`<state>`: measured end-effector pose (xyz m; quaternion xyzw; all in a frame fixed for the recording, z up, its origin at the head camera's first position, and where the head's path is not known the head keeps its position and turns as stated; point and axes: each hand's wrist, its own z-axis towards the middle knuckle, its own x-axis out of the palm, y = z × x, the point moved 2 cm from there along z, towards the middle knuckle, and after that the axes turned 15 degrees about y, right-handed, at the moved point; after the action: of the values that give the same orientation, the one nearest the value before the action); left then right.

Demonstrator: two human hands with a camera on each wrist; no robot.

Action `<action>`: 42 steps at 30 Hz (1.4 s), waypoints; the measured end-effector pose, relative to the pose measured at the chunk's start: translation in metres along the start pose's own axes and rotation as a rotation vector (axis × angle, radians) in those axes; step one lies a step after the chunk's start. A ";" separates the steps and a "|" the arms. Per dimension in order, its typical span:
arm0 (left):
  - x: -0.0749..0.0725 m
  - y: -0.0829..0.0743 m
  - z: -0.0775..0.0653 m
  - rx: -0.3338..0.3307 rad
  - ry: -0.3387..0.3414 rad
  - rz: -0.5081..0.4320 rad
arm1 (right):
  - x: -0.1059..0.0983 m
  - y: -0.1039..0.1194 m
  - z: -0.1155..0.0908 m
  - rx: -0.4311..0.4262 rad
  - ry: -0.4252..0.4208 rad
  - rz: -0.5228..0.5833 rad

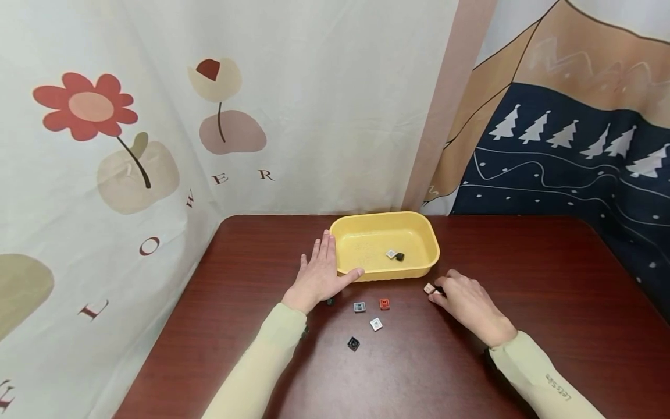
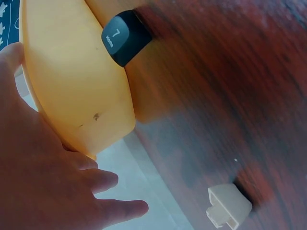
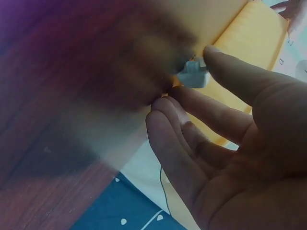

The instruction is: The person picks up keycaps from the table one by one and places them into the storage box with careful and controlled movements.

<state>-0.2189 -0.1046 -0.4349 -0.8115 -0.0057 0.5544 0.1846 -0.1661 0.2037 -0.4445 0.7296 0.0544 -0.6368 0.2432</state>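
My left hand [image 1: 317,275] rests on the left rim of a yellow plastic tub [image 1: 384,274], its fingers straight and thumb along the front edge. To the right of the tub, my right hand [image 1: 468,299] bends down to the table. Its thumb and index finger pinch a small pale keycap [image 3: 194,76]; a beige keycap [image 1: 428,288] lies right by the fingertips. Inside the tub are a white keycap [image 1: 391,254] and a black keycap [image 1: 400,256]. In the left wrist view, a dark keycap [image 2: 125,37] marked 7 and Home lies beside the tub.
In front of the tub lie a grey-blue keycap [image 1: 359,307], a red keycap [image 1: 384,304], a white keycap [image 1: 376,324] and a black keycap [image 1: 353,344]. The dark reddish-brown table [image 1: 251,256] backs onto a printed curtain [image 1: 324,105].
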 end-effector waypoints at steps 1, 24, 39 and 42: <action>0.000 0.000 0.000 0.000 -0.001 0.000 | 0.000 0.000 0.000 -0.006 -0.005 -0.006; 0.000 0.000 0.001 -0.004 -0.001 0.013 | 0.003 -0.001 -0.008 -0.054 -0.031 -0.031; 0.000 0.001 0.002 0.002 -0.006 0.010 | 0.000 -0.004 -0.014 -0.051 -0.088 -0.011; 0.000 0.001 0.002 0.005 -0.007 0.009 | -0.003 -0.003 -0.016 -0.040 -0.107 0.002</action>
<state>-0.2212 -0.1044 -0.4360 -0.8090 -0.0013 0.5582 0.1841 -0.1535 0.2143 -0.4414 0.6894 0.0534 -0.6736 0.2610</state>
